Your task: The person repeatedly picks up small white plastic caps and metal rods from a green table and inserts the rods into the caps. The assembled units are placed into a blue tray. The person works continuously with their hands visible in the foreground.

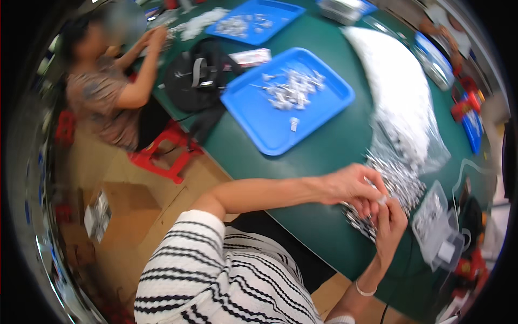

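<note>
My left hand (353, 186) and my right hand (391, 218) meet over a heap of shiny metal parts (399, 181) at the table's near right. The fingers of both are pinched together around a small whitish piece (382, 200), mostly covered by the fingertips, so its kind does not show. More slim metal pieces lie under and beside my hands. Just beyond the heap lies a large clear plastic bag (399, 81) full of small white parts. A blue tray (324, 116) to the left holds a pile of small white-and-metal assemblies (294, 89).
A clear plastic box (431, 224) of small parts stands right of the heap. A black bag (197, 73) lies beyond the tray, near a second blue tray (259, 35). Another person (108, 86) works at the left edge, by a red stool (167, 151). A cardboard box (129, 210) stands on the floor.
</note>
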### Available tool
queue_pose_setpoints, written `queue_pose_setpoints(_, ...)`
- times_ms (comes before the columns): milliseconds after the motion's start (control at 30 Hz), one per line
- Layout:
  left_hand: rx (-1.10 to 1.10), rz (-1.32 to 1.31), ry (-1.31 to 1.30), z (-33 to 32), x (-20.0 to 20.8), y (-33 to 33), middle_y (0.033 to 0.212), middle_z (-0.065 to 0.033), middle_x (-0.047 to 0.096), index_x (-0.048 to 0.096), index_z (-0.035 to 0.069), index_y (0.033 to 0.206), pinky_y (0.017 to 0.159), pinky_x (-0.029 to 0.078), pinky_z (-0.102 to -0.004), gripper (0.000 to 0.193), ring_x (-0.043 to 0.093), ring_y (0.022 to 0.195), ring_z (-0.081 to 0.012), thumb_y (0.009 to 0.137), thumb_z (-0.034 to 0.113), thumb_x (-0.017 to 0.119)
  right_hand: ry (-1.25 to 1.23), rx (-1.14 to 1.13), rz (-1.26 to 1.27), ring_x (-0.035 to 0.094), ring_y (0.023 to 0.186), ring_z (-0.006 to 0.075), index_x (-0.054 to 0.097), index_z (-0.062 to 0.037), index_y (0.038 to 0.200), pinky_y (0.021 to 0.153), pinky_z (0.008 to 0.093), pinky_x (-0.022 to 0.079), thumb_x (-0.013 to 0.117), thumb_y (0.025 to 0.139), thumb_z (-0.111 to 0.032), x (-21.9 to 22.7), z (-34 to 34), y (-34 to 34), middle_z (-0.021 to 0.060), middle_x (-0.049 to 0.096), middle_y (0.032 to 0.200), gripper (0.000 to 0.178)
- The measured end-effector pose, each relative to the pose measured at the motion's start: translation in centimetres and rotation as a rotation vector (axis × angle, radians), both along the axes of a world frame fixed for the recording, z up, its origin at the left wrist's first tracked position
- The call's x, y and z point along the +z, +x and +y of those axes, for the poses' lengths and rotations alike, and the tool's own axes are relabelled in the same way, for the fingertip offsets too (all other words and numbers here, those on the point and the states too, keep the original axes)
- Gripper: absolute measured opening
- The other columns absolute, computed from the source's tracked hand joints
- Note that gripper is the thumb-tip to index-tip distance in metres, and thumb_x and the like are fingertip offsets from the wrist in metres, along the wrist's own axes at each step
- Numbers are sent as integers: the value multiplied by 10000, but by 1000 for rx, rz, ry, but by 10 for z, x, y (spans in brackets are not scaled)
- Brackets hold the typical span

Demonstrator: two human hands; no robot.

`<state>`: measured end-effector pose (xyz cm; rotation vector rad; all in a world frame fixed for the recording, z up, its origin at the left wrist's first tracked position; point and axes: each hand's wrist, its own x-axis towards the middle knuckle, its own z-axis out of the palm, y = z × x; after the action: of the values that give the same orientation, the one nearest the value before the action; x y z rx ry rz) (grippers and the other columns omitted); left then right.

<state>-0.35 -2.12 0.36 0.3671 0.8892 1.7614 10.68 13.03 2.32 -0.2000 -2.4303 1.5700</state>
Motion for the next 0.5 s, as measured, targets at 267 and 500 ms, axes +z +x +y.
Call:
queue_pose_setpoints(267, 353, 431, -51, 10, -5, 4, 837, -78, 651, 591, -21, 1071, 668, 528, -247, 158, 613, 706, -108, 933, 50, 563, -198, -41, 67, 609, 689, 105, 597, 18, 956, 635, 237, 479, 543, 919, -26, -22, 10, -9, 49, 613, 744, 79)
queue_pose_setpoints(500, 488, 665, -88, 12, -9, 10, 934, -80, 619, 557, -28, 1030, 718, 515, -243, 142, 602, 799, -109, 904, 17, 605, -153, -23, 255, 632, 740, 120, 606, 5, 964, 667, 246, 489, 591, 900, -36, -31, 12, -14, 67, 639, 803, 77)
